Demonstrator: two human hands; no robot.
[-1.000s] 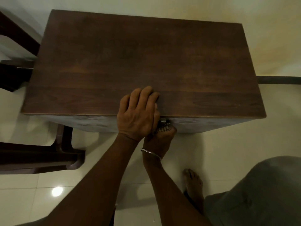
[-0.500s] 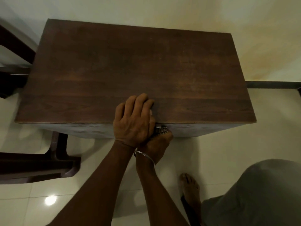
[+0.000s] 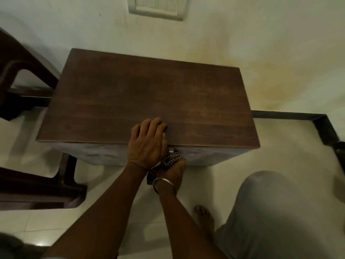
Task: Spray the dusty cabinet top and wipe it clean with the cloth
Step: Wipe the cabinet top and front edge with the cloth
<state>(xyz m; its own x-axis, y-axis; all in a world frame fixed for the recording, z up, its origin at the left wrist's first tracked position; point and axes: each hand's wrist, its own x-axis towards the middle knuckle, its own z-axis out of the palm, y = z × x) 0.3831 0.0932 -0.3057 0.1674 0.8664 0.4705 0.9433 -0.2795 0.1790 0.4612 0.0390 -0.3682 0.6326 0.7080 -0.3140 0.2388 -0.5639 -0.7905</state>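
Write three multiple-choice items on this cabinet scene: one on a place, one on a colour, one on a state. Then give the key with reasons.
1. Where does the left hand rest?
A. On the front edge of the cabinet top
B. On the back edge by the wall
C. On the chair

2. What colour is the cabinet top?
A. White
B. Dark brown
C. Green

3. What state is the right hand in?
A. Open and flat on the top
B. Closed around a dark mottled cloth just below the front edge
C. Out of sight

Key: 1 A, the fingers lie over the near edge, at about its middle. 2 B, it shows dark brown wood grain against the pale wall. 3 B, the bunched cloth sticks out of the closed right hand, which wears a metal bangle at the wrist.
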